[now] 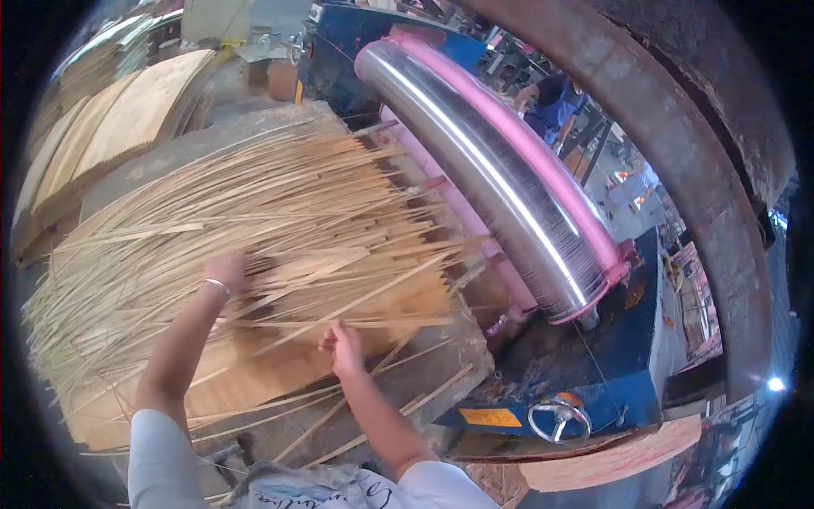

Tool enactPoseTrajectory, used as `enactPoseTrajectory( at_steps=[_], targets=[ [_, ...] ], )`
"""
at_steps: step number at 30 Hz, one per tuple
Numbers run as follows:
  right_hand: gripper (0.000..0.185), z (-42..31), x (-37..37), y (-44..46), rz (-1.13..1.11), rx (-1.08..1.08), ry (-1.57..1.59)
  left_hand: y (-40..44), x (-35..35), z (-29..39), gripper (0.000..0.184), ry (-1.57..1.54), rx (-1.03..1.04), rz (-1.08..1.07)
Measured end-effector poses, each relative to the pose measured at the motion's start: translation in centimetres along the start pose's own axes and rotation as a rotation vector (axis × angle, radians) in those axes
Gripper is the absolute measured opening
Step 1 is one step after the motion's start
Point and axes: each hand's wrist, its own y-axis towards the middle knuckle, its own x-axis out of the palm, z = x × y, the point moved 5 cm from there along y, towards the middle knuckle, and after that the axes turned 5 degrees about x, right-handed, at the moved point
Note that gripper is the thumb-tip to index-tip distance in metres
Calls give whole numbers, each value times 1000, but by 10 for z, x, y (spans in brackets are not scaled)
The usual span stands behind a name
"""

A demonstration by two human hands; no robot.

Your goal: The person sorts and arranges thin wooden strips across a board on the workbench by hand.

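Note:
A broad pile of thin wood strips [212, 204] lies across wide veneer sheets [280, 373] in front of me. My left hand [227, 271], with a bracelet at the wrist, is over the middle of the pile. Motion blurs its fingers, so its grip cannot be made out. Lower and to the right, my right hand [341, 346] is closed at the near edge of the strips. Several strips pass by its fingertips, but whatever lies between the fingers is too small to name.
Beyond the pile stands a blue machine [551, 399] with a shiny metal roller [500, 187], pink rollers and a handwheel [560, 421]. Stacked veneer sheets [127, 127] sit at the upper left. Another person [555, 102] is behind the machine. A rusty curved beam [712, 153] borders the right.

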Motion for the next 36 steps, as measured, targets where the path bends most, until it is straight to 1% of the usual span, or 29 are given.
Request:
enactPoseTrajectory(
  at_steps=[1,2,4,5,6,7,8,9,10,12,13,14,15,17,18,21,22,24,25,26,27,28,29,31,33,34,36],
  targets=[
    [20,-9,-3,1,8,-28,-7,6,-1,2,14,-5,-20,-16],
    [20,-17,-8,3,19,-56,-12,11,-1,9,16,-95,-30,-41],
    [22,-34,-26,18,64,-94,-2,25,-11,28,17,-150,-45,-78],
    [22,-45,-44,30,197,-53,-4,31,-12,34,17,-176,-51,-100],
    [23,-56,-65,50,230,-111,77,38,-11,37,22,-254,-53,-59],
    [24,-80,-79,60,266,-151,53,47,-7,37,23,-262,-46,-30],
    [26,-102,-89,62,296,-136,97,56,-3,38,23,-270,-38,-2],
    [28,-111,-114,85,319,-120,188,62,-2,39,24,-278,-28,28],
    [30,-133,-118,78,331,-185,202,63,-6,40,23,-304,-27,18],
    [27,-152,-107,61,352,-191,178,62,-16,41,20,-356,-22,-1],
    [26,-157,-105,55,363,-194,169,62,-17,41,22,-351,-21,22],
    [23,-150,-110,57,364,-228,152,58,-15,40,23,-345,-20,42],
    [22,-140,-110,54,350,-198,126,51,-12,40,25,-340,-18,58],
    [21,-125,-110,49,313,-144,74,34,-18,45,39,-306,102,89],
    [19,-122,-120,57,239,-138,72,23,-21,47,48,-287,157,105],
    [18,-138,-120,57,259,-165,-80,-9,-17,39,78,-230,151,46],
    [20,-147,-114,54,285,-195,29,-21,-17,34,83,-217,128,20],
    [22,-179,-115,51,427,-330,139,-43,-21,21,92,-192,82,-26],
    [23,-193,-137,70,458,-443,154,-55,-24,17,93,-192,80,-60],
    [25,-209,-148,71,491,-449,153,-69,-28,13,93,-192,78,-94],
    [25,-219,-180,98,579,-444,268,-81,-28,9,94,-193,74,-127],
    [22,-229,-198,100,615,-372,437,-93,-28,6,95,-176,88,-107],
    [17,-236,-226,115,777,-378,344,-105,-26,3,95,-161,103,-88],
    [11,-235,-233,112,693,-386,483,-117,-20,-3,96,-145,117,-47],
    [11,-221,-219,116,585,-297,169,-122,-12,-10,97,-141,105,-5],
    [11,-210,-205,109,534,-247,9,-119,-15,-9,86,-113,36,56],
    [14,-196,-169,77,450,-238,-47,-109,-1,-18,69,-194,30,55]
  ],
)
